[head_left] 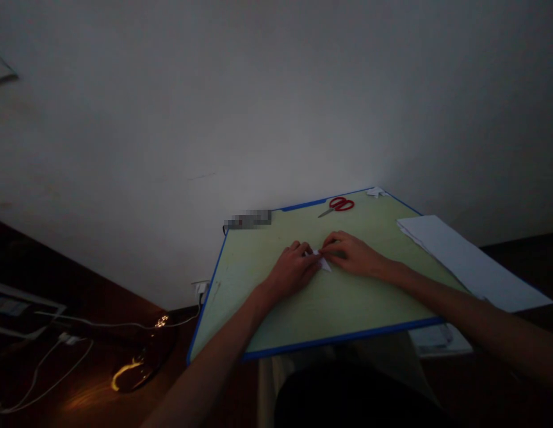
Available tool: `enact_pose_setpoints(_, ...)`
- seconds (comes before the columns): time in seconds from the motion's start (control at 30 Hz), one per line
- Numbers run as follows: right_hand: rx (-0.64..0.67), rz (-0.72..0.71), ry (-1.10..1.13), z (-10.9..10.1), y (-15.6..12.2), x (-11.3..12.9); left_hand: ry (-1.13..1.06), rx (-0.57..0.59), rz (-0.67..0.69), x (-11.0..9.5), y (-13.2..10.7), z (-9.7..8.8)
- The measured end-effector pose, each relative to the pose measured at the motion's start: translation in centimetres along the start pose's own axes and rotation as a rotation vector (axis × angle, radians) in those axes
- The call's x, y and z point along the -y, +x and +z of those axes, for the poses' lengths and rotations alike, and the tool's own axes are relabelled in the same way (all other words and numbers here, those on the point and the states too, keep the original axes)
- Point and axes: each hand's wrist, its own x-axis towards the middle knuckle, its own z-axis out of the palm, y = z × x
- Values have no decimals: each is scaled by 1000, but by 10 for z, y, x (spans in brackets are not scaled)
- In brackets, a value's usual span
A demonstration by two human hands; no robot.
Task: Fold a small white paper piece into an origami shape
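A small piece of white folded paper (324, 263) lies at the middle of the pale green table (258, 321), its pointed end showing between my hands. My left hand (298, 261) rests over its left part, the fingers bent and pressing it against the tabletop. From the right, my right hand (345, 252) pinches the paper's upper edge between thumb and fingertips. Much of the paper is hidden under the fingers. Beyond my hands lies a pair of scissors (340, 205) with red handles, blades pointing left.
White paper sheets (463, 255) overhang the table's right edge. Folded paper pieces (376, 192) sit at the far right corner. A pixelated object (249, 219) is at the far left corner. The wall (276, 107) stands behind; a plug (201, 289) and cables are at left.
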Motion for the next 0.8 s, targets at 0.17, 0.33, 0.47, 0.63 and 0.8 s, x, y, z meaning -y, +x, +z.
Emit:
enact_pose_setpoints(0.17,13,-2,41,-2,2,1,-61,-47,14,2,1,7)
enact_pose_setpoints(0.33,41,-16,-19,-7,2,5,-114,-34,26,2,3,7)
enact_pose_setpoints(0.47,47,-11,-75,-8,1,6,-157,-34,10,5,4,6)
enact_pose_setpoints(0.63,68,11,-69,-9,1,10,-190,-71,-17,6,4,9)
enact_pose_setpoints(0.8,108,88,-39,-10,2,18,-227,-119,-87,4,8,14)
